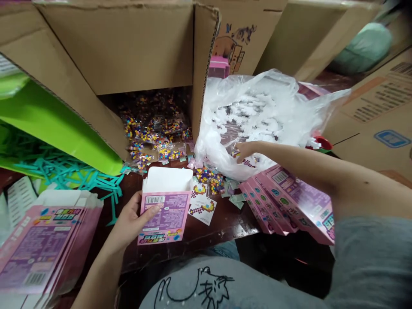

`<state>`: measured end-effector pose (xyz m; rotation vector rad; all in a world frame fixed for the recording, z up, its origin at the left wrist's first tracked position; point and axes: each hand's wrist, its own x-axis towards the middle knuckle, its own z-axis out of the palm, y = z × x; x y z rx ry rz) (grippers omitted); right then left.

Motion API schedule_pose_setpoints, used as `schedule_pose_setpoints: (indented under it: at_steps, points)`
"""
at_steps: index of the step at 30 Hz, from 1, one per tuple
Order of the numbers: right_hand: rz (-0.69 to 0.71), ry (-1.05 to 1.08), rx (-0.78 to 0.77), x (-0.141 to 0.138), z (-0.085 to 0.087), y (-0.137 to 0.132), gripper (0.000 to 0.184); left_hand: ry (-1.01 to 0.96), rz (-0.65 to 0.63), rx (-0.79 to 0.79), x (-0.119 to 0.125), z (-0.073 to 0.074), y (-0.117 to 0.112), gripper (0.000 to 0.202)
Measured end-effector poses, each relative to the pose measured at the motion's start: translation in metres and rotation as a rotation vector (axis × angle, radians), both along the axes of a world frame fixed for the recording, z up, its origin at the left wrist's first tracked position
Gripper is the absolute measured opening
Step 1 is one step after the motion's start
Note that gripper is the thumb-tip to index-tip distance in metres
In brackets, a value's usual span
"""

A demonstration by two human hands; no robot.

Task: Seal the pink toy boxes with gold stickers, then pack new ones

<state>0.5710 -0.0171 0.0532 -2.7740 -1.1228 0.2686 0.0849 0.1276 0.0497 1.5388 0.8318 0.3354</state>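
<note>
My left hand [131, 221] grips a small pink box [165, 210] by its left side, thumb across the front; the box's white top flap stands open. My right hand [246, 151] reaches to the foot of a clear plastic bag [257, 111] full of white pieces, fingers curled over a small multicoloured packet [236, 153]. Printed pattern cards [202, 205] lie on the dark table just right of the box. Small bags of coloured beads [210, 178] lie between the box and the plastic bag.
A large tipped cardboard box [122, 47] holds several bead bags [154, 133]. Flat pink boxes are stacked at left [45, 244] and right [289, 201]. Teal plastic strips [64, 169] and green card [54, 124] lie at left. More cartons [376, 116] stand right.
</note>
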Motion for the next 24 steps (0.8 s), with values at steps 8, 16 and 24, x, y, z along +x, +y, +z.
schedule_pose_setpoints:
  at_steps: [8,16,24]
  points:
    - [0.218,-0.048,-0.236,-0.047,0.123,0.035,0.037,-0.09,0.107,0.025,-0.024,0.004,-0.022,0.067]
    - [0.795,0.017,-0.183,-0.208,0.151,0.045,0.045,-0.303,0.022,0.048,0.023,0.0,-0.066,0.072]
    - [1.027,0.351,-0.235,-0.229,0.117,0.053,0.034,-0.393,-0.069,0.074,0.003,-0.018,-0.061,0.064]
